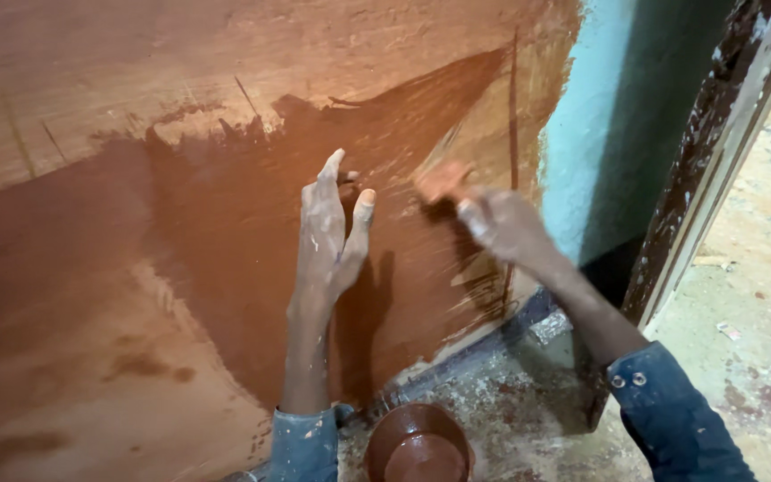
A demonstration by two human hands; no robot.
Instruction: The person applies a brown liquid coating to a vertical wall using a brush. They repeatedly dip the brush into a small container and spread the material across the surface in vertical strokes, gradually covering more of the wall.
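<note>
A large wooden board (118, 107) leans in front of me, part of it coated with wet reddish-brown stain (225, 223). My left hand (332, 232) rests flat against the stained area, fingers spread and pointing up. My right hand (501, 223) is blurred with motion and is shut on a stain-soaked pad or cloth (443, 181), pressed to the board near its right edge. Both forearms wear blue denim sleeves rolled to the elbow.
A round bowl of reddish-brown stain (418, 444) sits on the dusty floor below my hands. A teal wall (617, 116) stands right of the board, then a paint-flecked door frame (716, 152). Rough concrete floor (760, 295) lies at the right.
</note>
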